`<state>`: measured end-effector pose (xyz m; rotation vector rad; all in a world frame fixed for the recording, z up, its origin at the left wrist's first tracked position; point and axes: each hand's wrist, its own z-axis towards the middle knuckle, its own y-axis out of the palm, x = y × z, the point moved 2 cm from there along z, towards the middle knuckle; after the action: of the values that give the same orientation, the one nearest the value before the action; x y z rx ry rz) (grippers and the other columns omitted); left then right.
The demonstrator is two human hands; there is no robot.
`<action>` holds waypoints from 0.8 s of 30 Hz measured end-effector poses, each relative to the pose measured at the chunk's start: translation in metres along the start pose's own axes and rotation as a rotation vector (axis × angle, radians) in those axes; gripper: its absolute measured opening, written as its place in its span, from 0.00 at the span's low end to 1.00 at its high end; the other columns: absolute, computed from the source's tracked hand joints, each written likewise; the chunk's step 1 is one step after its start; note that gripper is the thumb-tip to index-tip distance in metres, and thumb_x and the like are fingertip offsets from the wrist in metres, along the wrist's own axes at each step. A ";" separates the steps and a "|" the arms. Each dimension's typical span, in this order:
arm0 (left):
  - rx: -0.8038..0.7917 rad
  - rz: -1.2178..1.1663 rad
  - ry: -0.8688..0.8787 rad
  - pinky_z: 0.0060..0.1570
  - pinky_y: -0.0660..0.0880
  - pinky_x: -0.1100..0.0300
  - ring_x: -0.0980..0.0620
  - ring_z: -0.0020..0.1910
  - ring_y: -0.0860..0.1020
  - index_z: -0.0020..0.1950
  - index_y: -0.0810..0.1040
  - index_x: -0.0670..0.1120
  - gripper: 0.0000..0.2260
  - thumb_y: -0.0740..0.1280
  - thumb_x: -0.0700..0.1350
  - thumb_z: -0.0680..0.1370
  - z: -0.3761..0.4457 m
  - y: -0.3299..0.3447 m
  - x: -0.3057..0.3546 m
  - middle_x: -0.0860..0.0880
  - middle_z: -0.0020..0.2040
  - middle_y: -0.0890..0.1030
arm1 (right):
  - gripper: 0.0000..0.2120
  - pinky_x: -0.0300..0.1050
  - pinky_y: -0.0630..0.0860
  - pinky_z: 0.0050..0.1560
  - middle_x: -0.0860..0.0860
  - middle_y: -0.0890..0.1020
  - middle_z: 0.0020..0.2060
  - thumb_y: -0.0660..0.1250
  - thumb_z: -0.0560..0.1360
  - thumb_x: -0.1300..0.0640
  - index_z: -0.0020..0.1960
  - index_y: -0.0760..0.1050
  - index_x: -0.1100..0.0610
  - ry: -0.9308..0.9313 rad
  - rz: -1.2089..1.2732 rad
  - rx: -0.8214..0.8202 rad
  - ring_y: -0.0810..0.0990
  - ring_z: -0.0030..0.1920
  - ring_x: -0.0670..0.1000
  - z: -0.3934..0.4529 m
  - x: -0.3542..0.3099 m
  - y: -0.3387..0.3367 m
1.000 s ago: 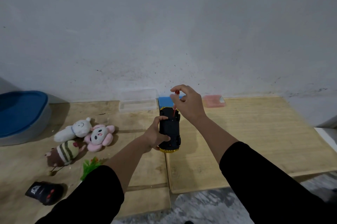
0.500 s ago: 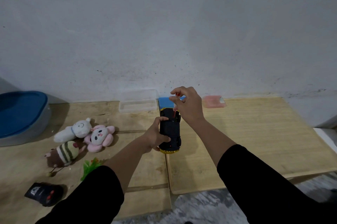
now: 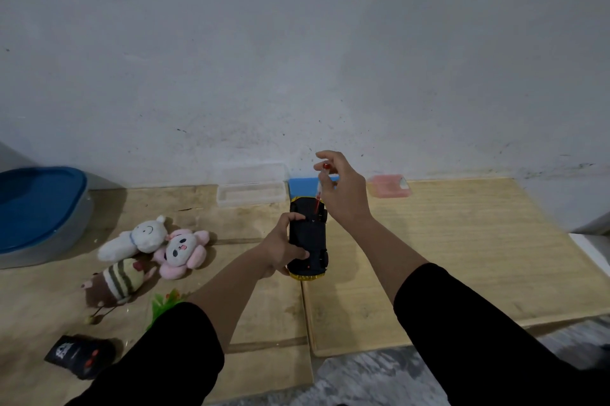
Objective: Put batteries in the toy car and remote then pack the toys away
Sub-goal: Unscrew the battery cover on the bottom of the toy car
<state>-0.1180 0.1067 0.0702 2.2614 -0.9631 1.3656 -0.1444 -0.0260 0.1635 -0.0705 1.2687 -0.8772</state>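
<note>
Screwdriver on the upturned toy car

Your L hand grips the toy car underside-up, above the wooden board, fingers curled round its body. Your R hand pinches a small red screwdriver, tip down on the car's base. Remote lies far left, near the plush toys.

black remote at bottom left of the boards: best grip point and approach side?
Judging by its pose, take the black remote across its two long sides, near the middle of the body, coming from above. It lies flat with its printed face up, so nothing is exposed underneath. The sleeve beside it crowds its right end.
</note>
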 end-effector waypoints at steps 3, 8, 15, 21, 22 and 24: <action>-0.010 0.004 0.015 0.38 0.77 0.46 0.36 0.56 0.75 0.60 0.64 0.58 0.28 0.67 0.29 0.73 0.000 0.000 0.003 0.41 0.61 0.74 | 0.12 0.43 0.77 0.51 0.51 0.78 0.53 0.64 0.76 0.62 0.59 0.74 0.55 -0.009 0.019 -0.017 0.77 0.50 0.47 0.001 0.001 0.001; -0.035 0.036 0.022 0.42 0.78 0.42 0.38 0.54 0.76 0.59 0.64 0.58 0.28 0.66 0.28 0.73 0.002 0.000 0.006 0.41 0.60 0.74 | 0.13 0.32 0.76 0.47 0.52 0.76 0.46 0.64 0.77 0.61 0.60 0.76 0.52 0.011 0.037 0.021 0.76 0.40 0.38 0.005 0.006 0.001; -0.043 0.033 0.040 0.44 0.76 0.42 0.39 0.52 0.76 0.54 0.65 0.61 0.28 0.66 0.28 0.73 0.005 -0.003 0.005 0.42 0.60 0.73 | 0.13 0.43 0.80 0.46 0.49 0.78 0.53 0.65 0.77 0.59 0.61 0.73 0.51 0.030 0.102 -0.020 0.81 0.46 0.51 0.007 0.009 0.003; -0.055 0.051 0.022 0.44 0.76 0.43 0.35 0.56 0.76 0.55 0.65 0.62 0.28 0.66 0.29 0.73 0.008 -0.003 0.004 0.41 0.60 0.74 | 0.18 0.50 0.80 0.50 0.50 0.78 0.50 0.59 0.80 0.60 0.68 0.68 0.48 0.063 0.155 -0.013 0.82 0.45 0.50 0.010 0.015 0.005; -0.060 0.052 0.017 0.42 0.76 0.44 0.35 0.57 0.75 0.56 0.65 0.62 0.28 0.66 0.29 0.73 0.008 -0.003 0.004 0.41 0.60 0.74 | 0.20 0.48 0.80 0.50 0.49 0.79 0.50 0.58 0.80 0.60 0.71 0.64 0.48 0.077 0.159 -0.015 0.82 0.46 0.49 0.010 0.017 0.006; -0.062 0.058 0.009 0.38 0.76 0.48 0.35 0.57 0.75 0.57 0.64 0.61 0.28 0.66 0.29 0.73 0.009 -0.001 0.003 0.41 0.61 0.73 | 0.26 0.45 0.81 0.49 0.48 0.79 0.49 0.60 0.80 0.61 0.74 0.58 0.46 0.103 0.172 0.023 0.82 0.46 0.48 0.009 0.022 0.004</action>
<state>-0.1106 0.1007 0.0686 2.1957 -1.0607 1.3490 -0.1339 -0.0397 0.1473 0.1020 1.3395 -0.7537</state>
